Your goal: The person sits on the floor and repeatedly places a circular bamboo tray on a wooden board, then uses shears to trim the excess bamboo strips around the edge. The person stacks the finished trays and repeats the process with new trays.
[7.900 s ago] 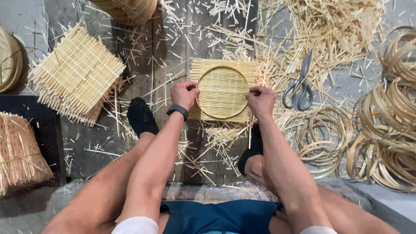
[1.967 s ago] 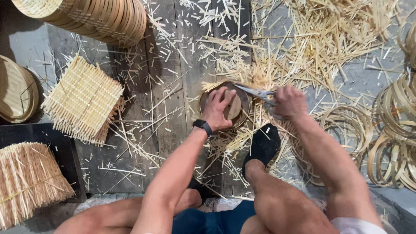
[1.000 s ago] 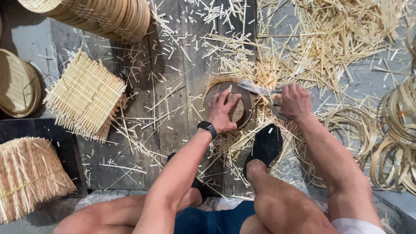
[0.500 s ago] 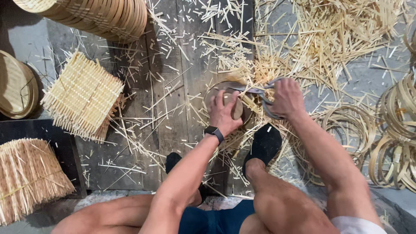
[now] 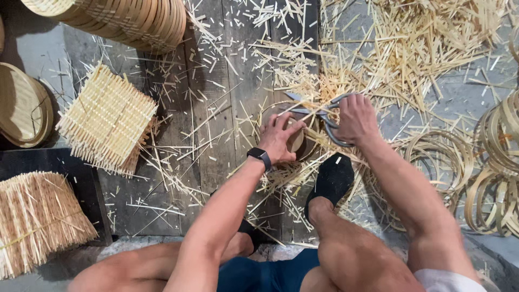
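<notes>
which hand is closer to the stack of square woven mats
Left. The left hand presses the round piece right of the stack of square woven mats; the right hand, holding scissors, is farther right.

Pale straw-yellow splints (image 5: 411,48) litter the grey-brown plank floor (image 5: 216,108). The woven mats (image 5: 108,116) show a cream criss-cross grid; the bundle (image 5: 38,221) is deeper golden. The scissors (image 5: 324,116) look dull grey, the sock (image 5: 332,178) black, the wristband (image 5: 260,157) seemingly black.
</notes>
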